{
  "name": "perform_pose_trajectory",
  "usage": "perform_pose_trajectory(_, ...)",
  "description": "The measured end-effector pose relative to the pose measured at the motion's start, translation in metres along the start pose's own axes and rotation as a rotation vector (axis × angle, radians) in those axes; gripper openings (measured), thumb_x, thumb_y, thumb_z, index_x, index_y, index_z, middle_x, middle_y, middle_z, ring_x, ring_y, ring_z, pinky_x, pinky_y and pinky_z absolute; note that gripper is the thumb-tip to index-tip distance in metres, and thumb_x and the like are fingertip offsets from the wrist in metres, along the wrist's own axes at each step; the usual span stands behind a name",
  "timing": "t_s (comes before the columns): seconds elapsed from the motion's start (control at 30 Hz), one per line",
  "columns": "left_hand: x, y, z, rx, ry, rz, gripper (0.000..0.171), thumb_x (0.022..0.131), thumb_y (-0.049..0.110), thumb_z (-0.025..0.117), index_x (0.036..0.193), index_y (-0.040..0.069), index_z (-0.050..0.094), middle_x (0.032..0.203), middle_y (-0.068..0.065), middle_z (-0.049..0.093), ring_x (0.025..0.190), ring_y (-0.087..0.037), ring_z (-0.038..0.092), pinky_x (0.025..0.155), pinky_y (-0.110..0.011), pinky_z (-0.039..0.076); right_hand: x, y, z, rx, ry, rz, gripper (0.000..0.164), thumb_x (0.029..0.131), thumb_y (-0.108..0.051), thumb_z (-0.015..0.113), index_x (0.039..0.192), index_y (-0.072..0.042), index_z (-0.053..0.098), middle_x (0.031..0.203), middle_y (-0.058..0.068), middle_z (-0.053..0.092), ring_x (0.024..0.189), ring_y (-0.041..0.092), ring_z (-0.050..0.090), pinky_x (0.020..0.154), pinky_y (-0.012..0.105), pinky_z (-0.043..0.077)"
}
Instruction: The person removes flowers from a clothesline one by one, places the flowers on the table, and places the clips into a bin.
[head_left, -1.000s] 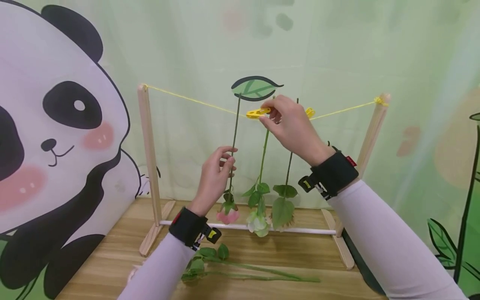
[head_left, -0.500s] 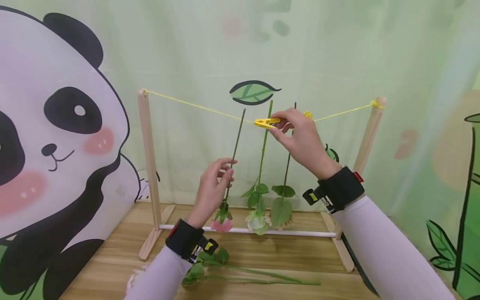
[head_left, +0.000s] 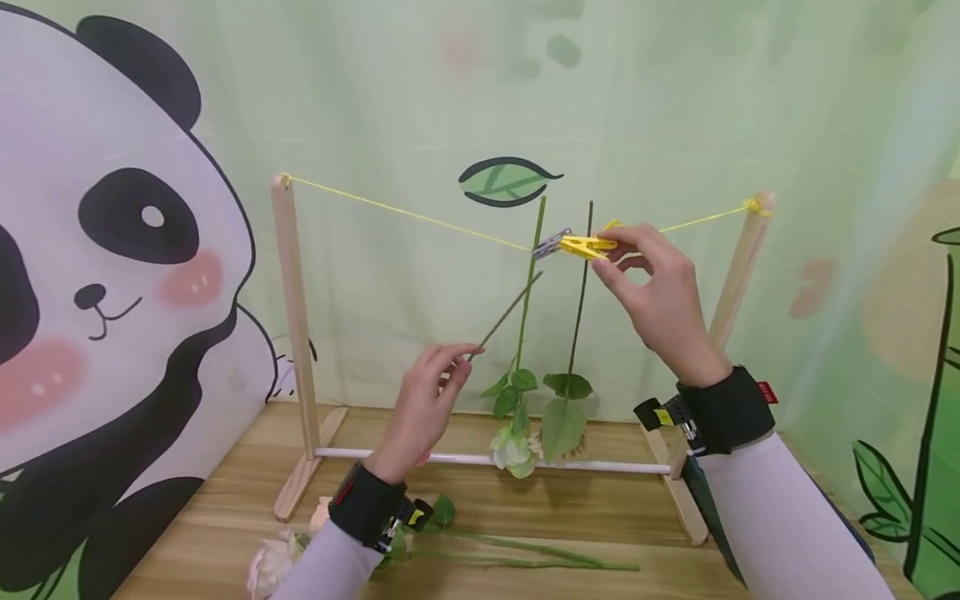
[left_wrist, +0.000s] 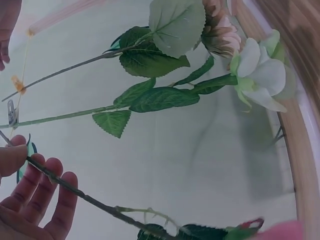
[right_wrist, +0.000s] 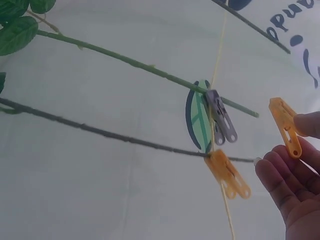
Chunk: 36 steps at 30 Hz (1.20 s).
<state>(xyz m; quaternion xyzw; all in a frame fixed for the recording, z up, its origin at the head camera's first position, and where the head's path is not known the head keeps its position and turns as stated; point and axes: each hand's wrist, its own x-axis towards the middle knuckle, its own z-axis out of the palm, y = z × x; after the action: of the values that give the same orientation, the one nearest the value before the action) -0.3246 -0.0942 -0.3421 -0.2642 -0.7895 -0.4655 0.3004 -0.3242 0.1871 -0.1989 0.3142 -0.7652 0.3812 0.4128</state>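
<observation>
My left hand (head_left: 423, 408) pinches the dark stem (head_left: 506, 312) of a pink flower (left_wrist: 280, 231), which tilts with its bare end up and to the right. In the head view the bloom is mostly hidden behind that hand. Between thumb and fingers, my right hand (head_left: 663, 296) holds a yellow clothespin (head_left: 585, 247), apart from the string. A grey clothespin (right_wrist: 219, 112) clips the green stem of a white flower (head_left: 513, 452) to the yellow string (head_left: 405, 212). Another yellow clothespin (right_wrist: 225, 170) clips the stem of a pinkish-brown flower (left_wrist: 220, 32). Both clipped flowers hang bloom down.
Wooden posts (head_left: 295, 317) on feet carry the string's ends; a white rod (head_left: 615, 467) joins them low down. Loose green stems (head_left: 525, 546) and a pale flower (head_left: 273, 562) lie on the wooden table (head_left: 202, 546) in front. A panda-printed backdrop (head_left: 375, 100) stands behind.
My right hand has moved right and down with the yellow clothespin, uncovering the grey one. My left hand has lowered, and the pink flower's stem has dropped below the string, leaning further right.
</observation>
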Motion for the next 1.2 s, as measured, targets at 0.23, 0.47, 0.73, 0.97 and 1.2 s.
perform_pose_trajectory(0.23, -0.011, -0.002, 0.001, 0.042, 0.005, 0.023, 0.025, 0.105, 0.011, 0.062, 0.127, 0.015, 0.073, 0.1, 0.0, 0.062, 0.085, -0.012, 0.057, 0.074, -0.029, 0.053, -0.018, 0.01, -0.016, -0.032, 0.035, 0.039, 0.031, 0.096, -0.001, 0.074, 0.127, 0.001, 0.069, 0.113, 0.015, 0.067, 0.1, 0.015, 0.057, 0.087, 0.014, 0.047)
perform_pose_trajectory(0.47, -0.026, -0.004, 0.004, 0.098, -0.019, 0.032, 0.027, 0.104, 0.01, 0.063, 0.128, 0.016, 0.073, 0.1, 0.003, 0.06, 0.075, -0.009, 0.05, 0.065, -0.025, 0.047, -0.042, 0.022, -0.026, -0.057, 0.047, 0.106, 0.033, 0.095, 0.001, 0.074, 0.128, 0.002, 0.068, 0.115, 0.015, 0.062, 0.1, 0.01, 0.052, 0.087, 0.013, 0.044)
perform_pose_trajectory(0.73, -0.037, -0.007, 0.004, 0.164, -0.04, 0.04, 0.027, 0.104, 0.011, 0.063, 0.128, 0.018, 0.074, 0.1, 0.005, 0.059, 0.074, -0.008, 0.047, 0.062, -0.024, 0.041, -0.063, 0.034, -0.036, -0.03, 0.121, 0.161, 0.037, 0.094, 0.005, 0.074, 0.13, 0.001, 0.069, 0.118, 0.002, 0.058, 0.103, 0.009, 0.052, 0.086, 0.014, 0.044)
perform_pose_trajectory(0.97, -0.041, -0.008, 0.001, 0.197, -0.116, 0.066, 0.029, 0.102, 0.007, 0.065, 0.127, 0.018, 0.075, 0.098, 0.005, 0.06, 0.079, -0.008, 0.052, 0.066, -0.025, 0.042, -0.084, 0.048, -0.046, -0.07, 0.148, 0.22, 0.036, 0.095, 0.005, 0.072, 0.131, 0.001, 0.068, 0.112, -0.014, 0.053, 0.103, 0.007, 0.051, 0.085, 0.011, 0.043)
perform_pose_trajectory(1.2, -0.045, -0.002, -0.001, 0.241, -0.232, 0.046, 0.027, 0.105, 0.013, 0.062, 0.128, 0.02, 0.074, 0.1, 0.006, 0.057, 0.077, -0.007, 0.049, 0.068, -0.026, 0.042, -0.105, 0.06, -0.055, -0.101, 0.184, 0.275, 0.034, 0.098, 0.002, 0.07, 0.131, 0.003, 0.067, 0.112, -0.019, 0.053, 0.102, 0.004, 0.051, 0.086, 0.009, 0.042)
